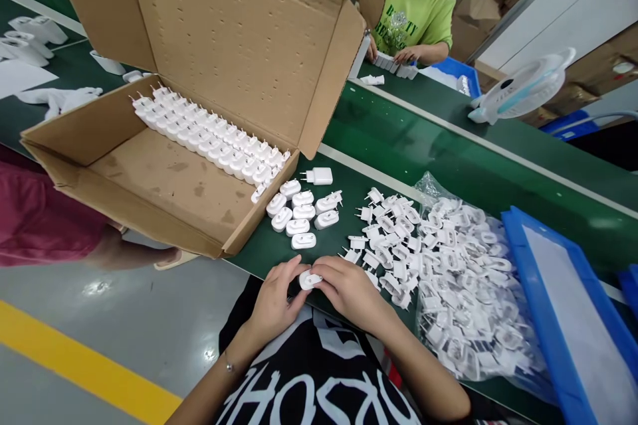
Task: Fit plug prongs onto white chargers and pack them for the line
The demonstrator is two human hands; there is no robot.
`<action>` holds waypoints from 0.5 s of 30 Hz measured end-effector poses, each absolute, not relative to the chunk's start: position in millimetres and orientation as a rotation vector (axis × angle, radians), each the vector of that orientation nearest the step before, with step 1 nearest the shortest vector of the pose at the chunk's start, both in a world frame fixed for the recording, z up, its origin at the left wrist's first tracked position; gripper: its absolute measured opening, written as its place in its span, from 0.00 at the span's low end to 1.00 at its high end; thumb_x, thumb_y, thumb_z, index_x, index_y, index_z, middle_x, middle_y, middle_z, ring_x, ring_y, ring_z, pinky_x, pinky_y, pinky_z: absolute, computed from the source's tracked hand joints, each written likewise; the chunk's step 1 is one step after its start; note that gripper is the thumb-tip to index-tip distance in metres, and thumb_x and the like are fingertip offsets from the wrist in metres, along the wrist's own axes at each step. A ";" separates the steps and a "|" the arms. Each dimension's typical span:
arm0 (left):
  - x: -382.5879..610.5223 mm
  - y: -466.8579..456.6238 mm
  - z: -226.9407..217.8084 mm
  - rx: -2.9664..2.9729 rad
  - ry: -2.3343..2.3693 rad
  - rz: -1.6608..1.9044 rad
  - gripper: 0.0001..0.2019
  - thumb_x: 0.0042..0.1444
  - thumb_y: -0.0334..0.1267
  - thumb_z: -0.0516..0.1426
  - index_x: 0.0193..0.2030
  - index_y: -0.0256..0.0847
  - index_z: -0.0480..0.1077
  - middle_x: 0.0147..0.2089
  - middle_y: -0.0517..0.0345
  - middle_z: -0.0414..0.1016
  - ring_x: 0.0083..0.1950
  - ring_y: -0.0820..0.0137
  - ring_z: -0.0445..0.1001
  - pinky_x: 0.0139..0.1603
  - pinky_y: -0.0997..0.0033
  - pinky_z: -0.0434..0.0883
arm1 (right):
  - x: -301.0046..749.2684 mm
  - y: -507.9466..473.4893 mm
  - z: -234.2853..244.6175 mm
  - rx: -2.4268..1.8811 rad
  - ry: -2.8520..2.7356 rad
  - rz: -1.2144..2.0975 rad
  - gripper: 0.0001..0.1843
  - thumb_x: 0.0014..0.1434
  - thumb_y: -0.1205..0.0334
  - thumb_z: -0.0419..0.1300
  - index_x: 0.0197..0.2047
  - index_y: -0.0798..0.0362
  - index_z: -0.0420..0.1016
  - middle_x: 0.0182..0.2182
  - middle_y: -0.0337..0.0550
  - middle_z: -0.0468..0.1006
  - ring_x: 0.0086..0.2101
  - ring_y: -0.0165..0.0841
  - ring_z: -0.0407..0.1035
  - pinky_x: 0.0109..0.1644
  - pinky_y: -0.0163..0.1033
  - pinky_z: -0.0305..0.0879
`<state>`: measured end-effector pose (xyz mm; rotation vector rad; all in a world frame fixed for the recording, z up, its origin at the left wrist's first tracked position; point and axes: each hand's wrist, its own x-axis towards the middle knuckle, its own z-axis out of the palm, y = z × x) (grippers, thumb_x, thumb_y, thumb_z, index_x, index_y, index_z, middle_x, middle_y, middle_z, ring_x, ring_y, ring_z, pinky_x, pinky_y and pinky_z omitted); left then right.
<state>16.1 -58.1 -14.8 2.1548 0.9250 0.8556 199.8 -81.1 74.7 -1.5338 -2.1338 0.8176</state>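
While the fingers of the left hand (pixel 274 299) and right hand (pixel 351 293) grip a white plug adapter (pixel 310 281) between them at the near edge of a green worktop (pixel 329 246), a cluster of similar adapters (pixel 302 212) sits just beyond the fingertips. Left of the fingers, an open carton (pixel 159 189) holds packed rows of adapters (pixel 214 143); to their right lie loose plug shells (pixel 391 229), a clear bag (pixel 429 187) full of more, and a blue tray (pixel 529 279).

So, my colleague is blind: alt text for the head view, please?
A person's left hand and right hand hold a white plug piece at a green bench. An open cardboard box holding plugs stands left; loose white parts lie right.
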 end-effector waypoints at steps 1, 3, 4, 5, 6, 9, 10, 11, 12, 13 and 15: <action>15.5 -57.7 -15.2 2.154 0.930 0.870 0.29 0.60 0.34 0.55 0.65 0.43 0.47 0.50 0.54 0.75 0.50 0.63 0.71 0.51 0.58 0.67 | 200.2 -79.7 75.7 -1.539 -2.139 0.836 0.10 0.64 0.71 0.52 0.46 0.53 0.71 0.43 0.45 0.74 0.43 0.36 0.68 0.46 0.40 0.67; 14.1 -57.0 -16.4 2.157 0.929 0.885 0.27 0.60 0.34 0.55 0.64 0.42 0.49 0.48 0.54 0.75 0.49 0.63 0.71 0.50 0.59 0.67 | 201.1 -77.2 77.8 -1.555 -2.137 0.871 0.09 0.64 0.70 0.52 0.46 0.53 0.71 0.43 0.44 0.73 0.42 0.35 0.68 0.46 0.38 0.67; 13.3 -56.8 -16.7 2.159 0.920 0.890 0.26 0.60 0.34 0.55 0.63 0.42 0.50 0.48 0.54 0.75 0.48 0.63 0.71 0.50 0.60 0.67 | 201.6 -76.2 78.7 -1.567 -2.134 0.883 0.09 0.65 0.69 0.53 0.46 0.53 0.71 0.43 0.44 0.73 0.42 0.34 0.69 0.45 0.37 0.66; 12.6 -56.8 -16.7 2.161 0.903 0.890 0.26 0.60 0.34 0.55 0.63 0.42 0.51 0.48 0.53 0.75 0.48 0.63 0.71 0.49 0.60 0.67 | 202.0 -75.3 79.7 -1.582 -2.138 0.891 0.09 0.65 0.69 0.53 0.45 0.53 0.71 0.42 0.43 0.73 0.42 0.34 0.69 0.44 0.36 0.66; 12.0 -57.0 -16.1 2.159 0.882 0.889 0.25 0.59 0.35 0.56 0.62 0.42 0.53 0.49 0.52 0.74 0.49 0.63 0.70 0.49 0.60 0.67 | 202.6 -74.5 80.5 -1.601 -2.147 0.897 0.08 0.65 0.68 0.53 0.45 0.52 0.72 0.41 0.42 0.73 0.41 0.33 0.69 0.43 0.36 0.66; 12.4 -59.0 -10.3 2.111 0.856 0.867 0.18 0.60 0.37 0.54 0.56 0.42 0.60 0.50 0.51 0.73 0.49 0.62 0.69 0.48 0.59 0.67 | 204.6 -72.0 81.8 -1.660 -2.200 0.896 0.06 0.65 0.65 0.55 0.43 0.50 0.73 0.37 0.39 0.73 0.37 0.32 0.70 0.37 0.33 0.64; 13.4 -59.8 -7.5 2.080 0.870 0.860 0.14 0.60 0.36 0.53 0.53 0.43 0.63 0.50 0.51 0.72 0.49 0.62 0.69 0.48 0.60 0.66 | 205.1 -71.4 81.6 -1.677 -2.219 0.889 0.06 0.65 0.64 0.55 0.43 0.49 0.73 0.37 0.38 0.73 0.35 0.31 0.70 0.35 0.33 0.63; 14.7 -60.5 -4.6 2.048 0.894 0.854 0.10 0.61 0.34 0.52 0.50 0.43 0.64 0.49 0.52 0.73 0.49 0.63 0.69 0.48 0.60 0.66 | 205.3 -71.1 80.8 -1.695 -2.238 0.874 0.06 0.64 0.63 0.56 0.43 0.48 0.73 0.37 0.38 0.73 0.34 0.31 0.70 0.34 0.33 0.62; 16.0 -61.0 -2.1 2.023 0.920 0.848 0.08 0.61 0.33 0.52 0.47 0.43 0.65 0.49 0.53 0.73 0.49 0.63 0.69 0.48 0.61 0.66 | 205.0 -71.4 79.6 -1.715 -2.256 0.846 0.06 0.64 0.62 0.56 0.43 0.48 0.73 0.36 0.38 0.73 0.32 0.30 0.70 0.32 0.33 0.61; 17.1 -61.2 -0.2 2.011 0.940 0.837 0.07 0.61 0.32 0.51 0.46 0.43 0.65 0.48 0.53 0.73 0.49 0.64 0.69 0.48 0.61 0.65 | 204.1 -72.3 77.9 -1.737 -2.272 0.810 0.06 0.64 0.62 0.56 0.43 0.48 0.73 0.36 0.38 0.72 0.31 0.30 0.70 0.31 0.33 0.60; 18.0 -60.9 1.4 2.024 0.952 0.812 0.07 0.61 0.32 0.52 0.45 0.42 0.65 0.48 0.53 0.72 0.49 0.64 0.69 0.49 0.61 0.65 | 200.6 -77.0 73.1 -1.767 -2.288 0.733 0.07 0.64 0.64 0.54 0.43 0.50 0.72 0.36 0.39 0.72 0.29 0.30 0.69 0.30 0.33 0.59</action>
